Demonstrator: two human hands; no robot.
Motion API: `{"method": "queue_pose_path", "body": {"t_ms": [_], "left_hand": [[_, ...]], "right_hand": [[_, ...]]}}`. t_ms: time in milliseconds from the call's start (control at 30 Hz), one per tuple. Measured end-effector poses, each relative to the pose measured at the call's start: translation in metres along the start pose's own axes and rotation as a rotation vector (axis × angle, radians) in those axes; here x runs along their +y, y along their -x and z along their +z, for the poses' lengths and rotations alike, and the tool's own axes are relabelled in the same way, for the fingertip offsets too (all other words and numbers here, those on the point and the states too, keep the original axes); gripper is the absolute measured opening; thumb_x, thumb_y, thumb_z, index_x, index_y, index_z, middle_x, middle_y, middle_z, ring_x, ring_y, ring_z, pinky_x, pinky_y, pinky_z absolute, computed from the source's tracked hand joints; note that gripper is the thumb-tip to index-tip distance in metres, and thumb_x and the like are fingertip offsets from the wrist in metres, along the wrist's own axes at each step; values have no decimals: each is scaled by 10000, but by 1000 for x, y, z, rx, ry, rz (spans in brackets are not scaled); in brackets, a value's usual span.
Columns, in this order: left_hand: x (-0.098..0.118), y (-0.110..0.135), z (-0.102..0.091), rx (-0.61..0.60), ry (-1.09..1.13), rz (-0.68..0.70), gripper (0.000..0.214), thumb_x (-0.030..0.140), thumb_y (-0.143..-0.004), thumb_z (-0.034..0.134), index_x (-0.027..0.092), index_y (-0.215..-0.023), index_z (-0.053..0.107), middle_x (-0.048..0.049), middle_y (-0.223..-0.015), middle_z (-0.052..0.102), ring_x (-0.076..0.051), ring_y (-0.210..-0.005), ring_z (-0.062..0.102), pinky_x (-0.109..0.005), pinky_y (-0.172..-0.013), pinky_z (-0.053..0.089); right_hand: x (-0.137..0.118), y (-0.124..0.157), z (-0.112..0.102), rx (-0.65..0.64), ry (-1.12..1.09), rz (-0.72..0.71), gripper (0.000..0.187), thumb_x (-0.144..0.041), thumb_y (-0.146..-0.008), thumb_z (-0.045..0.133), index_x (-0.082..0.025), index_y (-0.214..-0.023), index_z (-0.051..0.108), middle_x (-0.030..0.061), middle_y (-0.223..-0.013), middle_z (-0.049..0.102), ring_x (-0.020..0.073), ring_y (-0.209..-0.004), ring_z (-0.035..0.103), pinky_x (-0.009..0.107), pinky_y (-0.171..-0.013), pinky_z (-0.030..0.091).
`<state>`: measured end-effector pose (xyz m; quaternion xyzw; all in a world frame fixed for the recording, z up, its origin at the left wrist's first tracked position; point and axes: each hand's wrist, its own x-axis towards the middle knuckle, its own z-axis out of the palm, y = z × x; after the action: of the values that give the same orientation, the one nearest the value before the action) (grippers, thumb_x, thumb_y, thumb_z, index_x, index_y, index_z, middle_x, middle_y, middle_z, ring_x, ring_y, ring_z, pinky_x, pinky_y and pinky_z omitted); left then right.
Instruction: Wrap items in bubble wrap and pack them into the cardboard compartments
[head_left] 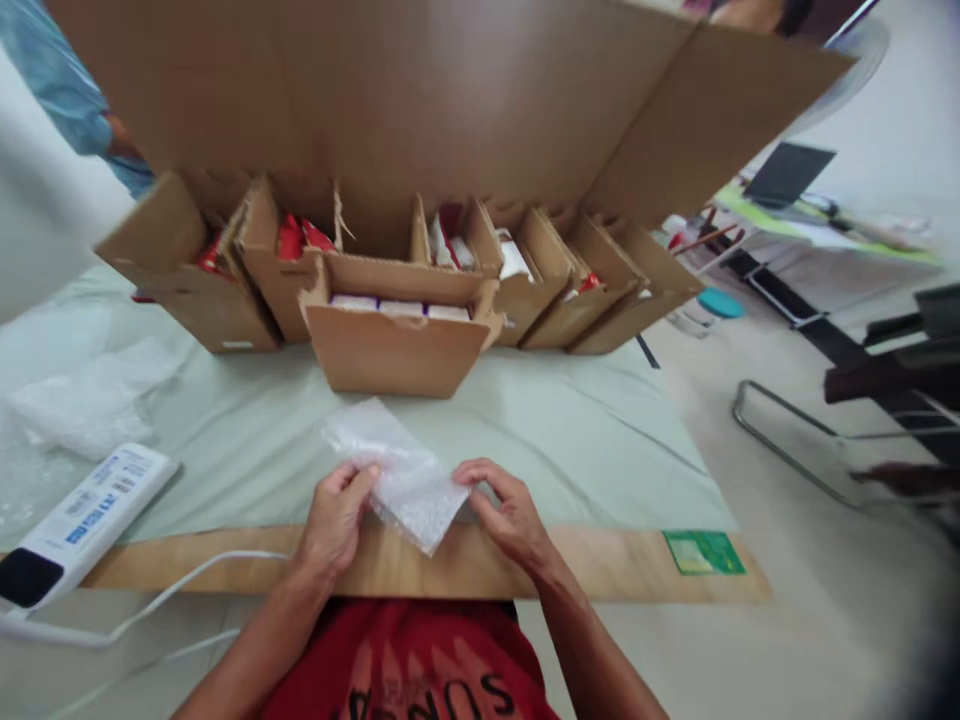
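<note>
A translucent bubble wrap bag (409, 470) is stretched between my two hands, just above the near edge of the table. My left hand (335, 515) pinches its left side between thumb and fingers. On the right, the thumb and fingertips of my right hand (510, 508) grip its corner. Whether anything lies inside the bag I cannot make out. Beyond it stands a small open cardboard box (401, 350) with several white-topped packs (401, 307) in a row.
Behind are several cardboard bins (289, 265) holding red and white packets, under a tall cardboard panel (450, 90). A white power strip (97, 515) and more bubble wrap (97, 395) lie left. A green card (703, 552) sits at the table's right corner. Another person's sleeve (67, 80) shows upper left.
</note>
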<state>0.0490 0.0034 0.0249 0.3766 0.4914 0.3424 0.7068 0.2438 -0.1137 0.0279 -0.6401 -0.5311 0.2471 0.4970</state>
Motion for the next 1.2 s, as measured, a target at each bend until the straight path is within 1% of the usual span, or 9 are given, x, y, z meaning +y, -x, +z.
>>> {"method": "queue_pose_path", "body": {"t_ms": [200,300,367,500,567,767,933,1100,1200], "left_hand": [[-6,6,22,-14,-299,68,401,512,-606,842,174,-619,627,51,-601,541,-105,-609,449,-235,-580,358],[-5,9,29,-1,-428,142,403,503,-665,806,186,-557,583,57,-546,482,-102,-590,394,-243,-563,303],[-5,11,33,-15,-480,183,411,500,-687,786,190,-534,565,56,-532,459,-103,-585,377,-248,-560,289],[-4,15,36,-58,-495,240,442,534,-693,768,203,-530,525,55,-545,434,-107,-583,379,-252,-561,315],[-3,16,33,-64,-471,256,458,587,-729,733,204,-564,546,42,-570,474,-118,-598,426,-255,-584,369],[-9,24,17,-73,-118,131,499,635,-747,753,146,-838,725,-59,-861,720,-211,-788,665,-304,-638,558],[-13,38,3,-58,-6,-15,426,489,-652,879,137,-845,735,-39,-870,717,-213,-796,703,-341,-648,631],[-17,49,-4,12,-6,-118,439,459,-557,917,136,-804,752,-48,-837,739,-181,-732,671,-309,-599,628],[-16,55,-9,-17,-56,-166,433,468,-545,909,149,-785,741,-66,-883,763,-203,-720,698,-328,-621,629]], "right_hand": [[9,32,-32,-12,-65,122,157,-275,-906,616,-225,-1019,712,85,-1087,741,238,-1043,690,382,-931,543],[4,38,-39,-126,-130,103,498,-454,-866,705,-232,-1310,659,119,-1365,666,295,-1273,610,436,-1064,494],[1,37,-34,-117,-136,141,652,-517,-820,757,-228,-1388,620,119,-1373,666,300,-1254,619,433,-1061,495],[0,27,-16,43,-180,273,264,-441,-909,666,-200,-980,746,32,-892,732,196,-833,657,318,-799,534],[1,25,-10,130,-242,292,242,-422,-917,655,-201,-843,722,1,-760,674,170,-736,608,293,-728,504],[8,25,-6,383,-428,316,208,-424,-888,668,-229,-922,733,28,-912,735,198,-880,656,335,-864,536],[19,23,-13,494,-593,431,233,-438,-802,717,-210,-819,677,39,-822,710,190,-778,650,323,-734,552],[24,21,-18,301,-462,388,520,-450,-763,778,-211,-1203,637,89,-1097,737,218,-963,685,313,-760,550],[33,6,-15,190,-183,314,496,-376,-827,689,-191,-1280,607,32,-927,720,179,-803,664,303,-740,527]]}}
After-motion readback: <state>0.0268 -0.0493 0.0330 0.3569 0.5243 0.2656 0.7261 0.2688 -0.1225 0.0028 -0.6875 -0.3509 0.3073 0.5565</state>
